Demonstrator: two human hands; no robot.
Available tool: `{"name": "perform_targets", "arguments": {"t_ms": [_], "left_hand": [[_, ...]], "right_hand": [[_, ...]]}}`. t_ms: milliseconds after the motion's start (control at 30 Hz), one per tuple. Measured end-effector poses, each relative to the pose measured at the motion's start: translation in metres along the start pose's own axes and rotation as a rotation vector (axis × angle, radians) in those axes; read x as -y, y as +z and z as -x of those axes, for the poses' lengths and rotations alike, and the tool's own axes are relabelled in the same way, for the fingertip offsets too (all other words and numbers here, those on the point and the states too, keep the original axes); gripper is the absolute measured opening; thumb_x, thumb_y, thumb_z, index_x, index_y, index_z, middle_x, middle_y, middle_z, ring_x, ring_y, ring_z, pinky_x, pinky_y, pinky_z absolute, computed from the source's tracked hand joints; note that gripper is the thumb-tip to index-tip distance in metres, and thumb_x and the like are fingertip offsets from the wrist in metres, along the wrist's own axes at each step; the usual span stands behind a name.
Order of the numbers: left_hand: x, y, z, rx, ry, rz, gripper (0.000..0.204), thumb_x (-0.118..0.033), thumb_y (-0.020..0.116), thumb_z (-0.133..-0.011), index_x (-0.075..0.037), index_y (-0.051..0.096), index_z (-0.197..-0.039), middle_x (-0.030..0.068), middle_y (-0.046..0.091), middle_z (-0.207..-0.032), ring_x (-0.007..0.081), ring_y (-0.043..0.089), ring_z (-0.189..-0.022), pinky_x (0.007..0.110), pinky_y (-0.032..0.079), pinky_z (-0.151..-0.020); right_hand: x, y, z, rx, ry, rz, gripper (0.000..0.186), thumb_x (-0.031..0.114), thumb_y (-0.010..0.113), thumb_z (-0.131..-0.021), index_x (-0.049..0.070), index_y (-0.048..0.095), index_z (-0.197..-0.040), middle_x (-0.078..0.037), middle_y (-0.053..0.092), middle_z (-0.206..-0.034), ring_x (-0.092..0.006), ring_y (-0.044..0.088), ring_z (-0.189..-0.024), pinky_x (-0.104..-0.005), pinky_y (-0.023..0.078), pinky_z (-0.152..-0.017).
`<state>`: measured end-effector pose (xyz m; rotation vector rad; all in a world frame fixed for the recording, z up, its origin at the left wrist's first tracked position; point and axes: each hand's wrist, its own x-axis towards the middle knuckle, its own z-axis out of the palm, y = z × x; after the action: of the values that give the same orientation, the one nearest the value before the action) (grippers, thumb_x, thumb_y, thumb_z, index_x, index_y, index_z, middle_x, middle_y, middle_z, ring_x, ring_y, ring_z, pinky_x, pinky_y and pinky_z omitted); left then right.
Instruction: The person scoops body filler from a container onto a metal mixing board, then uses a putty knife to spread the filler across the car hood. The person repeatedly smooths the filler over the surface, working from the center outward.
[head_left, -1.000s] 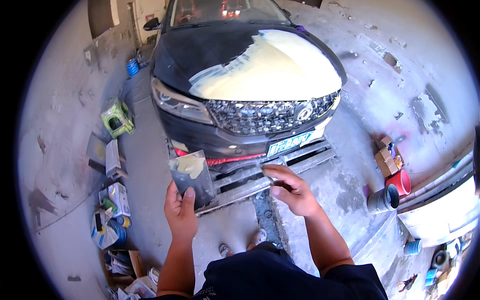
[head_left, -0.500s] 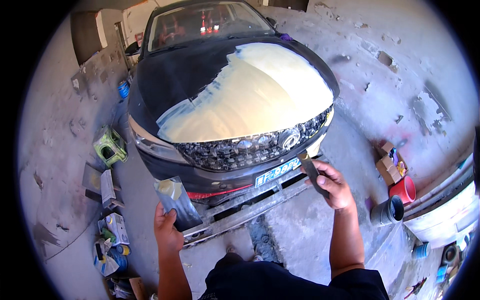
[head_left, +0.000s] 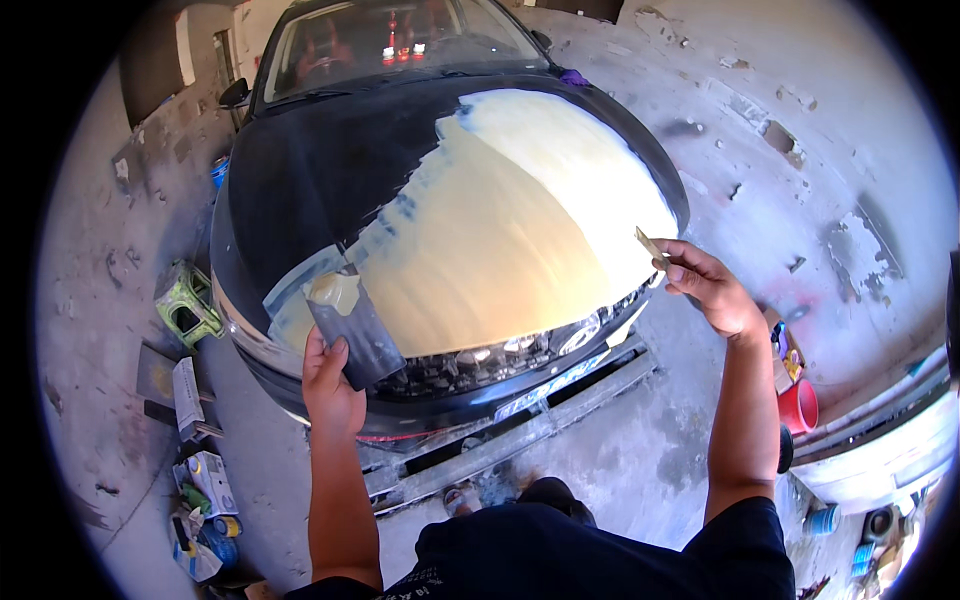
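Note:
In front of me stands a black car, its hood (head_left: 320, 170) coated over the middle and right with pale yellow body filler (head_left: 490, 230) that has a ragged left edge. My left hand (head_left: 335, 390) grips a flat dark grey mixing board (head_left: 362, 345) above the hood's front left corner. A dab of yellowish filler (head_left: 336, 291) lies on the board's upper end. Held between the thumb and fingers of my right hand (head_left: 712, 288) is a thin filler spreader (head_left: 650, 244), raised over the hood's right front edge. The spreader appears nearly edge-on, apart from the board.
A metal frame (head_left: 520, 438) lies low along the car's front bumper. On the left floor are a green stool (head_left: 188, 305) and a white box (head_left: 211, 484) among clutter. To the right stands a red bucket (head_left: 799, 407). A purple cloth (head_left: 574, 77) rests near the windshield.
I have come closer to the car. My right hand has risen outward to the right, turning the spreader nearly edge-on. The board in my left hand now overlaps the hood's front corner in view.

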<state>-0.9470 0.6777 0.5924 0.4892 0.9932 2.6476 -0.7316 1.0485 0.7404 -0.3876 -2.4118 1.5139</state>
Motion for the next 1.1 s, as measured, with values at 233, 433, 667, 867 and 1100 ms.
{"name": "perform_targets", "arguments": {"t_ms": [233, 433, 667, 867, 1100], "left_hand": [[0.054, 0.032, -0.09, -0.049, 0.105, -0.015, 0.037, -0.003, 0.048, -0.089, -0.001, 0.044, -0.125, 0.0095, 0.057, -0.116, 0.0188, 0.055, -0.106, 0.035, 0.041, -0.095], [0.105, 0.071, -0.171, -0.146, 0.232, -0.027, 0.031, 0.0, 0.046, -0.089, -0.002, 0.047, -0.12, 0.0091, 0.059, -0.111, 0.018, 0.056, -0.101, 0.033, 0.043, -0.092], [0.149, 0.079, -0.267, -0.167, 0.267, -0.021, 0.029, -0.001, 0.047, -0.089, -0.001, 0.047, -0.118, 0.0099, 0.059, -0.109, 0.0178, 0.056, -0.099, 0.033, 0.044, -0.089], [0.179, 0.061, -0.289, -0.311, 0.265, -0.118, 0.034, 0.0, 0.047, -0.089, 0.0, 0.045, -0.123, 0.0096, 0.058, -0.113, 0.0166, 0.055, -0.103, 0.032, 0.041, -0.093], [0.18, 0.053, -0.282, -0.329, 0.255, -0.169, 0.038, 0.002, 0.047, -0.089, 0.003, 0.042, -0.127, 0.0078, 0.055, -0.117, 0.0125, 0.052, -0.106, 0.027, 0.036, -0.095]], "right_hand": [[-0.003, -0.061, -0.14, 0.121, -0.11, 0.379, 0.037, 0.021, 0.055, -0.091, 0.006, 0.052, -0.125, -0.007, 0.057, -0.113, -0.0172, 0.05, -0.105, -0.0289, 0.038, -0.094], [-0.015, -0.099, -0.269, 0.278, -0.045, 0.528, 0.04, 0.026, 0.055, -0.09, 0.008, 0.052, -0.126, -0.01, 0.057, -0.117, -0.0195, 0.051, -0.109, -0.0297, 0.038, -0.094], [-0.007, -0.079, -0.409, 0.379, -0.052, 0.859, 0.044, 0.03, 0.05, -0.091, 0.009, 0.05, -0.129, -0.012, 0.049, -0.131, -0.0264, 0.046, -0.12, -0.0336, 0.035, -0.1], [-0.014, -0.026, -0.534, 0.492, -0.052, 1.009, 0.046, 0.029, 0.049, -0.09, 0.008, 0.048, -0.13, -0.013, 0.049, -0.132, -0.0275, 0.045, -0.121, -0.0343, 0.034, -0.1], [-0.012, 0.072, -0.653, 0.703, -0.149, 1.337, 0.043, 0.03, 0.043, -0.092, 0.014, 0.048, -0.131, -0.01, 0.05, -0.131, -0.0278, 0.047, -0.118, -0.0386, 0.041, -0.092]]}}
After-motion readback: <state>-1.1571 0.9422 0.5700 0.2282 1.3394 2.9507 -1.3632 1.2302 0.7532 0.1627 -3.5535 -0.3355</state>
